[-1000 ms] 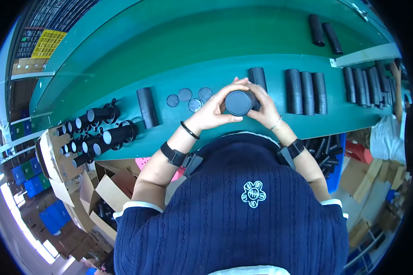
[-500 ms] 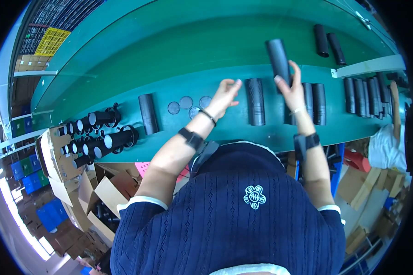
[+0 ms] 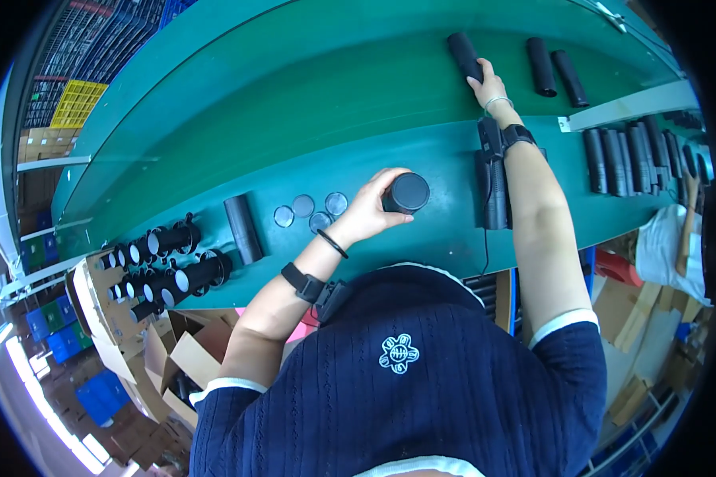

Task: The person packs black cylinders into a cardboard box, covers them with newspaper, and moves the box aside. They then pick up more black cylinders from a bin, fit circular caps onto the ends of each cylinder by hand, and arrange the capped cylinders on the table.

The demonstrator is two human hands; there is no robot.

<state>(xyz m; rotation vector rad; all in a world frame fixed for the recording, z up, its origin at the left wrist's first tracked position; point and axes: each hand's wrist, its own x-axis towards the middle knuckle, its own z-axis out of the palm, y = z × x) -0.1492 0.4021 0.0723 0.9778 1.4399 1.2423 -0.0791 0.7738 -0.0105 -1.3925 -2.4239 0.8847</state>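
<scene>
From the head view: holding a black tube in the left hand, near the middle of the frame, grip curled snugly around its side. Showing a flat round end up to the camera. Hard to tell if touching the green tabletop or lifted off. Holding a second black tube in the right hand, near the top of the frame, a bit right of the middle, grip closed around the lower end.

Lying left of the middle, close together: four small round discs. Lying farther left: a lone tube. Bunched at the left: black parts with pale ends. Lying at the upper right: two dark tubes. Lined up at the right: a row of tubes.
</scene>
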